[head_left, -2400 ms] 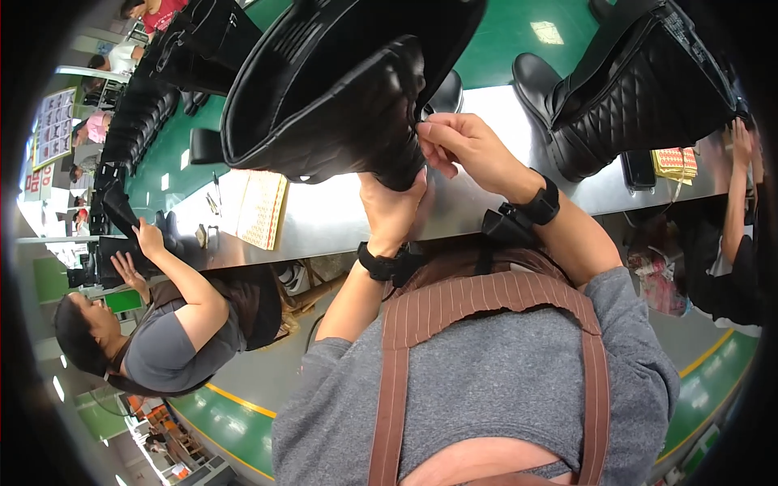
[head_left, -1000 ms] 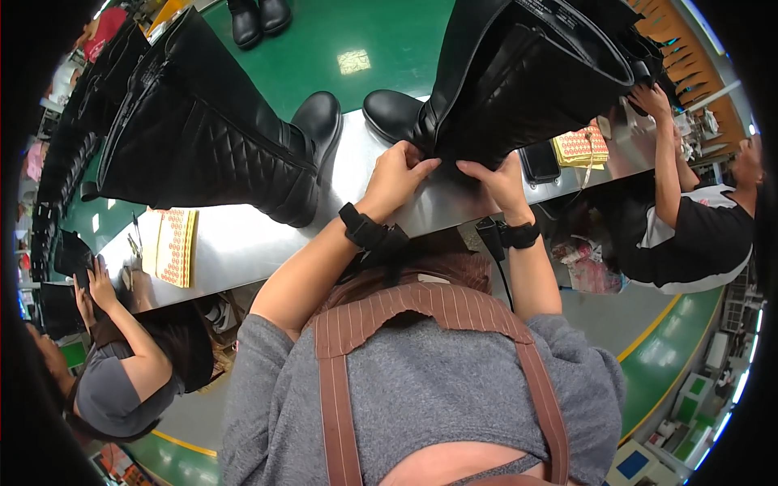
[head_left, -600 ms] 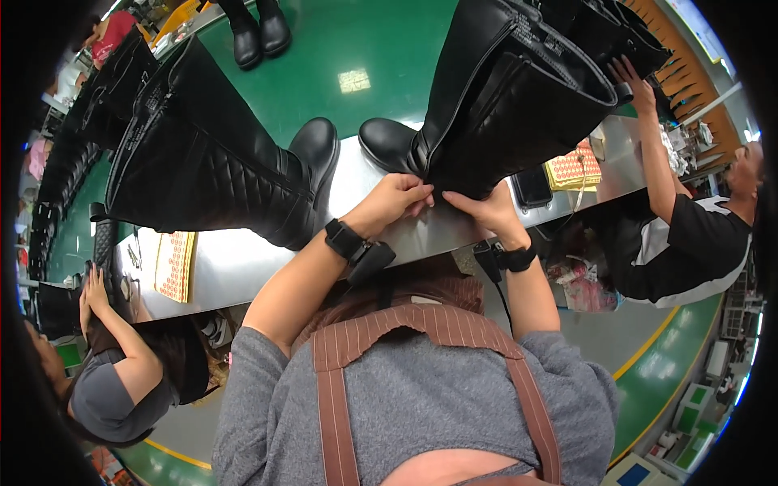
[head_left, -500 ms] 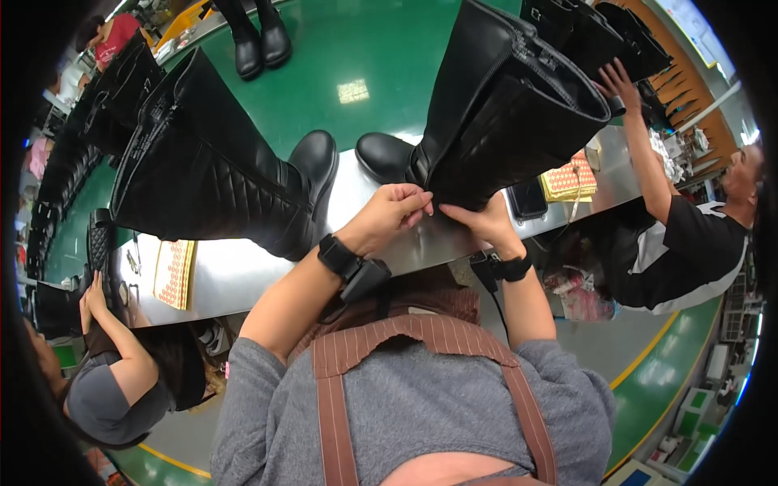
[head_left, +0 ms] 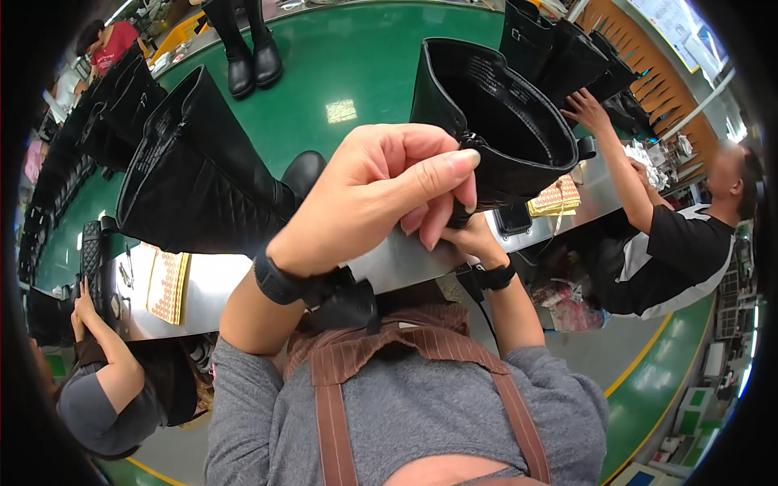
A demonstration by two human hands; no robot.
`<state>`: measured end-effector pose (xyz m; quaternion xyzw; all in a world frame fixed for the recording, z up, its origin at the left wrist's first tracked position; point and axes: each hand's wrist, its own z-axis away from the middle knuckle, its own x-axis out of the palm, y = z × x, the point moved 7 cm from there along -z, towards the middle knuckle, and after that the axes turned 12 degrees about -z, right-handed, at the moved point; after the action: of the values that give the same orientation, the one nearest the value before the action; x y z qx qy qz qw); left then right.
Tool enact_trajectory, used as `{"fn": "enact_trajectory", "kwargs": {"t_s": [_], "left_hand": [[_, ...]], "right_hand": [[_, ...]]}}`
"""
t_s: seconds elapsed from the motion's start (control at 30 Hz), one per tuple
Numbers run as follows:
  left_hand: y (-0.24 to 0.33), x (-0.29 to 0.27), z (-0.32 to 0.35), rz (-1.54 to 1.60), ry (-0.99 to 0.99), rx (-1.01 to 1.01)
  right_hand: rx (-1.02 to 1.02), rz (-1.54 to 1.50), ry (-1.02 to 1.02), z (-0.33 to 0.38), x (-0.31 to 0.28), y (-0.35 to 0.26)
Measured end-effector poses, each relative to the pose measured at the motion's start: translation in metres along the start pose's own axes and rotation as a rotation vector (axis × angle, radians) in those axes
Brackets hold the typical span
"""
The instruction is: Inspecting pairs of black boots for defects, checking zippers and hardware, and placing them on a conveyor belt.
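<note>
Left hand (head_left: pixel 381 194) in a narrow pinch by the zipper (head_left: pixel 471 140), pull obscured; zip apparently closed, little left. Below, right hand (head_left: pixel 478 241) at the tall black boot (head_left: pixel 506 121), hold unclear.

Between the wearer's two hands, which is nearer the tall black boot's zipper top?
Left. The left hand is right at the zipper top, by the boot's upper rim; the right hand is lower, near the lower shaft.
</note>
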<state>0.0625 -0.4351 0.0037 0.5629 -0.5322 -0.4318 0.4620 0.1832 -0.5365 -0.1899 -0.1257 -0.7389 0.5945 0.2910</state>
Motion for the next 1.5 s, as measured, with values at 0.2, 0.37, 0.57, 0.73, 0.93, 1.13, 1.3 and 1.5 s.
{"fn": "enact_trajectory", "kwargs": {"t_s": [0.2, 0.37, 0.57, 0.73, 0.93, 1.13, 1.3, 1.5], "left_hand": [[-0.023, -0.019, 0.012, -0.130, 0.054, 0.006], [-0.108, -0.034, 0.082, -0.251, -0.005, -0.313], [-0.140, -0.106, 0.200, -0.855, 0.261, -1.040], [-0.138, -0.126, 0.224, -1.282, 0.570, -0.912], [-0.089, -0.068, 0.161, -0.739, 0.223, -0.444], [0.040, -0.031, 0.071, -1.178, 0.596, 0.587], [0.031, -0.009, 0.021, -1.204, 0.432, 0.707], [0.031, 0.000, 0.019, -1.191, 0.462, 0.629]], "right_hand": [[-0.030, 0.268, -0.047, 0.004, -0.003, -0.001], [0.129, 0.128, 0.078, 0.005, -0.010, 0.019], [0.118, 0.257, 0.132, -0.004, 0.008, 0.011], [-0.098, 0.624, 0.073, -0.007, 0.048, 0.017], [-0.184, 0.645, 0.021, 0.000, 0.054, 0.017], [0.103, 0.774, -0.468, 0.000, 0.052, -0.003], [-0.252, 0.484, 0.014, -0.043, 0.031, -0.132], [-0.186, 0.466, -0.012, -0.085, 0.064, -0.202]]}}
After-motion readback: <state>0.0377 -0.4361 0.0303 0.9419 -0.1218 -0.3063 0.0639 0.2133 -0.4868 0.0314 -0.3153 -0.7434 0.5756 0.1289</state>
